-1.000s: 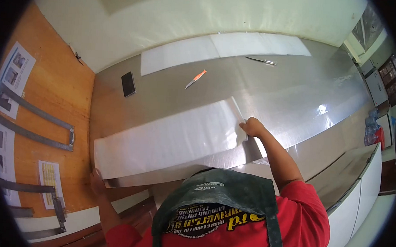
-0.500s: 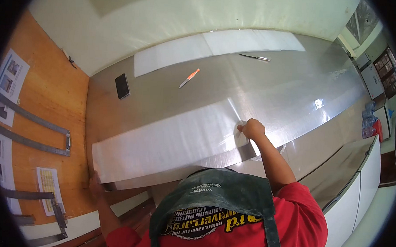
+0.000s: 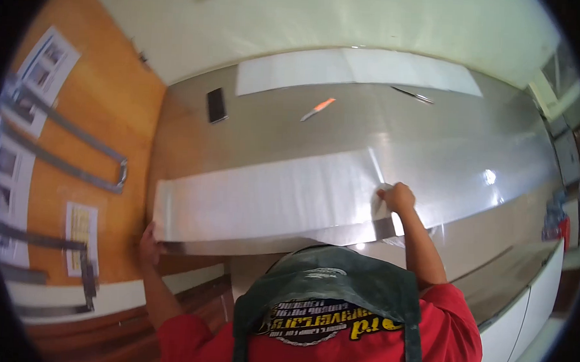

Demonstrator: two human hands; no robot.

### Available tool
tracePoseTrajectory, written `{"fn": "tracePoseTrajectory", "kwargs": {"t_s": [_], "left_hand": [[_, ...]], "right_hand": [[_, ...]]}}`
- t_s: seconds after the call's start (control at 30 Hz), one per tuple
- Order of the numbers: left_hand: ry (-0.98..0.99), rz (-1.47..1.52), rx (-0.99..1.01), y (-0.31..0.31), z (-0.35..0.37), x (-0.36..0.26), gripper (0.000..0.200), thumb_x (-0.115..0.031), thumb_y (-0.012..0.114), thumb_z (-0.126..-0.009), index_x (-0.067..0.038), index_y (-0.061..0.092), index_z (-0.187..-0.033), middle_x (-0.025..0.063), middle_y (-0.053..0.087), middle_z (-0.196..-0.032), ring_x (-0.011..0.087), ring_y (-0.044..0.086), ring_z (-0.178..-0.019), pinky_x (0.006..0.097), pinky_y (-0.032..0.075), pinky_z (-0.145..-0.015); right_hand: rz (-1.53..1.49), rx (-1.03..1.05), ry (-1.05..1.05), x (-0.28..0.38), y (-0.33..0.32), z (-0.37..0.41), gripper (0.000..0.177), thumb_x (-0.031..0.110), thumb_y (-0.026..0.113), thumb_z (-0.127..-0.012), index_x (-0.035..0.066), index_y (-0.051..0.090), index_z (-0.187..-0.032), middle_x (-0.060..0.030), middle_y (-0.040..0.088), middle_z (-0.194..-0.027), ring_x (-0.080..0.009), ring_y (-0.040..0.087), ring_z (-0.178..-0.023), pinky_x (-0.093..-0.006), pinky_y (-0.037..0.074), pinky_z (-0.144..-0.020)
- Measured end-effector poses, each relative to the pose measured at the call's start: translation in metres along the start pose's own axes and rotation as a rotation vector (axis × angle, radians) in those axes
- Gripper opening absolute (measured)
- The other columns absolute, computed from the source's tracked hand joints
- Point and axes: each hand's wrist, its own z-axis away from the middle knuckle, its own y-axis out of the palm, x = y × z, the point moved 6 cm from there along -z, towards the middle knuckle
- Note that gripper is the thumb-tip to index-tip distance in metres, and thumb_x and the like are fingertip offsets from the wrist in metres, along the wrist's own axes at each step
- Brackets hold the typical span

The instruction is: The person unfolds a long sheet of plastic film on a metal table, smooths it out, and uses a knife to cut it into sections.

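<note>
**A band shows at the left end of our white sheet while both ends are in hand**

Nearest us, our left hand (image 3: 149, 243) is at the near left corner of the white sheet (image 3: 270, 196); its fingers touch the edge, though we cannot tell how firmly they grip. A pale band now runs along that end, where a second ago the surface looked plain. We take it for a fold or a lifted edge, so this end is probably not lying flat.

Our right hand (image 3: 399, 197), well apart from the left, is clamped on the sheet's right end, which is bunched at the fingers much as half a second ago; that end seems unsettled too. The sheet stretches between our hands along the near side of the metal table (image 3: 460, 137).

Beyond it lie the orange-handled knife (image 3: 319, 109), the phone (image 3: 217, 105) and a second knife (image 3: 413, 94), then more white sheeting (image 3: 353, 70) by the wall.
</note>
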Motion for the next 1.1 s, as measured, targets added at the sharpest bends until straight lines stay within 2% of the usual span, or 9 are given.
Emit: {"fn": "tracePoseTrajectory", "kwargs": {"t_s": [0.07,0.1,0.17,0.4,0.6,0.67,0.8,0.9,1.1], "left_hand": [[0.09,0.09,-0.051,-0.006,-0.005,0.008,0.044,-0.022,0.056,-0.095,-0.003,0.048,-0.134,0.0076,0.056,-0.127,0.0199,0.056,-0.11,0.0337,0.046,-0.091],[-0.1,0.279,-0.203,-0.001,-0.009,0.009,0.045,-0.029,0.056,-0.094,-0.003,0.051,-0.13,0.0064,0.058,-0.121,0.0216,0.057,-0.103,0.0353,0.045,-0.089],[-0.14,0.202,-0.422,-0.026,-0.023,0.042,0.036,-0.024,0.066,-0.088,-0.003,0.06,-0.116,0.0063,0.062,-0.103,0.0215,0.058,-0.093,0.0371,0.05,-0.078],[-0.316,0.369,-0.677,-0.011,-0.018,0.049,0.03,-0.013,0.071,-0.081,-0.001,0.062,-0.107,0.0072,0.063,-0.096,0.0211,0.06,-0.085,0.0371,0.052,-0.073],[-0.099,0.307,-0.811,0.032,0.004,-0.013,0.024,-0.013,0.072,-0.08,0.001,0.066,-0.099,0.0089,0.066,-0.092,0.0188,0.062,-0.079,0.033,0.05,-0.07],[0.297,-0.252,-0.941,0.07,0.027,-0.082,0.021,-0.015,0.073,-0.08,0.001,0.068,-0.093,0.0082,0.067,-0.084,0.0176,0.062,-0.075,0.033,0.05,-0.069],[0.551,-0.625,-0.832,0.183,0.051,-0.129,0.015,-0.017,0.073,-0.079,-0.006,0.07,-0.089,0.0108,0.068,-0.084,0.0245,0.064,-0.077,0.035,0.051,-0.072],[1.004,-0.666,-0.527,0.277,0.08,-0.147,0.022,-0.001,0.075,-0.067,-0.005,0.067,-0.087,0.0084,0.064,-0.082,0.0274,0.061,-0.075,0.0363,0.051,-0.068],[1.118,-0.645,-0.26,0.352,0.104,-0.145,0.026,0.001,0.074,-0.067,-0.005,0.066,-0.091,0.0095,0.062,-0.088,0.0268,0.061,-0.081,0.0378,0.05,-0.073]], "right_hand": [[-0.019,-0.013,-0.012,0.0,0.001,-0.001,0.054,0.05,0.073,-0.075,0.0,0.069,-0.095,-0.021,0.069,-0.099,-0.0355,0.067,-0.095,-0.0428,0.053,-0.082],[-0.007,-0.015,-0.011,0.0,0.002,-0.002,0.058,0.051,0.073,-0.075,-0.003,0.068,-0.095,-0.0229,0.069,-0.099,-0.0363,0.067,-0.094,-0.0427,0.053,-0.081],[-0.014,-0.034,-0.021,0.0,0.002,-0.001,0.059,0.052,0.073,-0.076,-0.004,0.068,-0.096,-0.0245,0.068,-0.098,-0.0381,0.067,-0.095,-0.0437,0.053,-0.082],[0.042,-0.046,-0.032,0.002,0.002,-0.001,0.059,0.051,0.073,-0.075,-0.004,0.067,-0.096,-0.0246,0.068,-0.1,-0.0379,0.067,-0.095,-0.0441,0.053,-0.082],[0.122,-0.101,-0.06,0.019,-0.01,0.008,0.056,0.049,0.074,-0.075,-0.003,0.066,-0.094,-0.0223,0.068,-0.098,-0.0388,0.067,-0.091,-0.0446,0.053,-0.079],[0.116,-0.279,-0.283,0.051,-0.013,0.013,0.052,0.048,0.07,-0.079,-0.003,0.067,-0.087,-0.0228,0.068,-0.088,-0.0385,0.067,-0.084,-0.0459,0.052,-0.074],[-0.382,0.186,-0.88,0.192,-0.005,0.073,0.056,0.047,0.051,-0.093,-0.004,0.067,-0.078,-0.0236,0.065,-0.073,-0.0356,0.064,-0.071,-0.0444,0.048,-0.069],[-0.507,0.532,-0.967,0.274,0.005,0.132,0.065,0.05,0.039,-0.097,-0.006,0.067,-0.081,-0.0209,0.068,-0.08,-0.0292,0.064,-0.078,-0.0396,0.049,-0.078],[-0.296,0.346,-0.944,0.33,0.042,0.141,0.057,0.04,0.043,-0.092,-0.009,0.065,-0.074,-0.0309,0.063,-0.08,-0.0445,0.062,-0.078,-0.0464,0.048,-0.075]]}}
